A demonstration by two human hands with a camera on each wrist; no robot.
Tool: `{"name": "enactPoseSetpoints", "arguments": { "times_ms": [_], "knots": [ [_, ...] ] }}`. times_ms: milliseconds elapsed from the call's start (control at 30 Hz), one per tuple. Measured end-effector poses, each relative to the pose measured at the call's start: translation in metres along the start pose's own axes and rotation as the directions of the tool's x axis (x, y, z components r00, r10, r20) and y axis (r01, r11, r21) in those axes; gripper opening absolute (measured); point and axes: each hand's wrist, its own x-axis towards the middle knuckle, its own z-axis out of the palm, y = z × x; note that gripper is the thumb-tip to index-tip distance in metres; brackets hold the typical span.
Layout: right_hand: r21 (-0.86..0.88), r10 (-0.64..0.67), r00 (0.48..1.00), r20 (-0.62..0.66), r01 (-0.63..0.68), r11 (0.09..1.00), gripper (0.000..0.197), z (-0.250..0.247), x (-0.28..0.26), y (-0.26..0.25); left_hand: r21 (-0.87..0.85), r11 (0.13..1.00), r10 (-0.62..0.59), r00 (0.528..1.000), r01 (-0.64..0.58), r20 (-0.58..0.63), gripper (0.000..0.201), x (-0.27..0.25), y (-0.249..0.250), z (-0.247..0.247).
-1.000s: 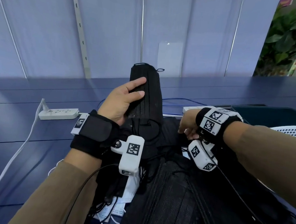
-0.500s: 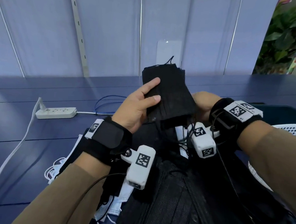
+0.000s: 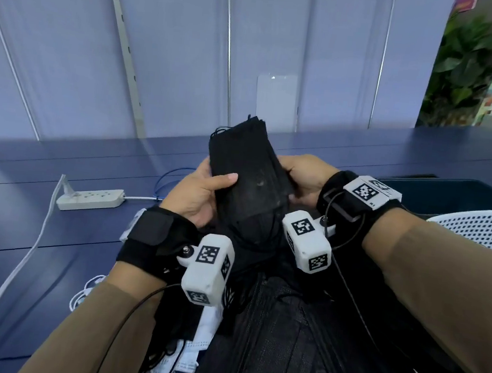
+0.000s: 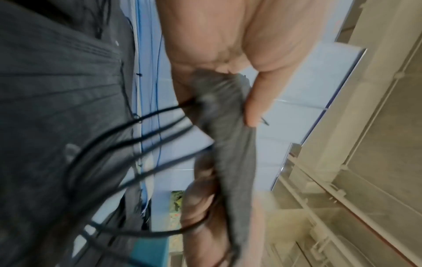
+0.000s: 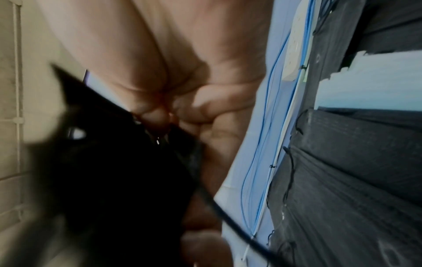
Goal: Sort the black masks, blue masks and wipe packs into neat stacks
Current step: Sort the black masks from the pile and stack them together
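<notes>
A thin stack of black masks (image 3: 247, 174) is held up above the table, tilted with its far end raised. My left hand (image 3: 201, 192) grips its left edge, thumb lying across the top face. My right hand (image 3: 303, 177) holds the right edge from behind, fingers mostly hidden by the stack. The left wrist view shows the stack's edge (image 4: 228, 137) with black ear loops (image 4: 128, 144) hanging from it. Below the hands lies a large heap of black masks (image 3: 298, 343). Blue masks (image 3: 190, 359) with white loops stick out under its left side. No wipe packs can be made out.
A white power strip (image 3: 91, 200) with a white cable (image 3: 17, 268) lies on the blue table (image 3: 52, 226) to the left. A white mesh basket (image 3: 483, 229) and a dark bin (image 3: 456, 196) stand at the right. A blue cable (image 3: 169, 178) loops behind the hands.
My right hand rose from the heap and took hold of the stack's right side. The stack tilted and came lower and nearer, now gripped by both hands.
</notes>
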Motion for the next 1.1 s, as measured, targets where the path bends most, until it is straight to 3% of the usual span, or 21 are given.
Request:
{"name": "enactPoseSetpoints", "arguments": {
  "times_ms": [67, 100, 167, 233, 300, 400, 467, 533, 567, 700, 767, 833, 933, 1033, 1100],
  "knots": [
    [-0.336, 0.072, 0.991, -0.114, -0.106, 0.936, 0.023, -0.001, 0.01, 0.006, 0.026, 1.0, -0.011, 0.994, 0.013, -0.104, 0.067, 0.001, 0.012, -0.012],
    [-0.554, 0.083, 0.981, -0.173, -0.167, 0.816, 0.022, -0.001, 0.014, 0.011, 0.043, 0.999, -0.003, 0.988, 0.01, -0.157, 0.072, 0.003, 0.018, -0.02],
    [-0.873, 0.107, 0.972, -0.209, -0.235, 0.428, 0.029, 0.001, 0.017, 0.019, 0.059, 0.998, 0.041, 0.978, -0.03, -0.203, 0.071, 0.005, 0.029, -0.034],
    [-0.967, 0.171, 0.962, -0.215, -0.235, 0.104, 0.041, 0.012, 0.013, 0.024, 0.06, 0.995, 0.096, 0.967, -0.084, -0.235, 0.059, 0.006, 0.038, -0.042],
    [-0.977, 0.179, 0.961, -0.209, -0.198, -0.079, 0.048, 0.025, 0.012, 0.028, 0.044, 0.992, 0.127, 0.955, -0.119, -0.267, 0.049, 0.005, 0.046, -0.046],
    [-0.959, 0.184, 0.965, -0.186, -0.137, -0.249, 0.051, 0.038, 0.017, 0.035, -0.054, 0.99, 0.106, 0.949, -0.128, -0.298, 0.035, 0.003, 0.052, -0.046],
    [-0.947, 0.194, 0.965, -0.177, -0.114, -0.3, 0.059, 0.046, 0.014, 0.035, -0.144, 0.982, 0.076, 0.953, -0.123, -0.295, 0.031, 0.0, 0.052, -0.042],
    [-0.961, 0.188, 0.97, -0.153, -0.102, -0.256, 0.052, 0.049, 0.012, 0.032, -0.198, 0.974, 0.055, 0.959, -0.113, -0.278, 0.019, -0.003, 0.05, -0.037],
    [-0.978, 0.169, 0.975, -0.145, -0.116, -0.173, 0.046, 0.045, 0.012, 0.028, -0.222, 0.97, 0.04, 0.965, -0.1, -0.26, 0.012, -0.004, 0.05, -0.035],
    [-0.9, 0.041, 0.988, -0.148, -0.152, 0.41, 0.025, 0.007, 0.012, 0.019, -0.32, 0.945, 0.039, 0.992, -0.076, -0.12, 0.017, -0.01, 0.049, -0.017],
    [-0.708, 0.023, 0.987, -0.158, -0.13, 0.694, 0.015, -0.007, 0.008, 0.018, -0.387, 0.919, 0.061, 0.998, -0.069, -0.032, 0.021, -0.013, 0.047, -0.007],
    [-0.39, 0.045, 0.99, -0.135, -0.095, 0.916, 0.028, -0.018, 0.002, 0.018, -0.384, 0.923, 0.061, 0.997, -0.039, 0.046, 0.024, -0.015, 0.041, 0.006],
    [-0.02, 0.041, 0.999, -0.032, -0.042, 0.999, 0.055, -0.031, -0.008, 0.017, -0.155, 0.988, 0.015, 1.0, -0.013, 0.013, 0.021, -0.01, 0.014, 0.02],
    [0.113, -0.017, 0.999, 0.033, 0.013, 0.994, 0.036, -0.032, -0.017, 0.021, 0.029, 1.0, 0.014, 0.997, -0.012, -0.074, 0.018, -0.003, -0.015, 0.026],
    [0.134, -0.012, 1.0, 0.008, 0.01, 0.991, 0.029, -0.033, -0.019, 0.026, 0.088, 0.995, 0.042, 0.996, -0.036, -0.077, 0.016, -0.002, -0.024, 0.029]
  ]
}}
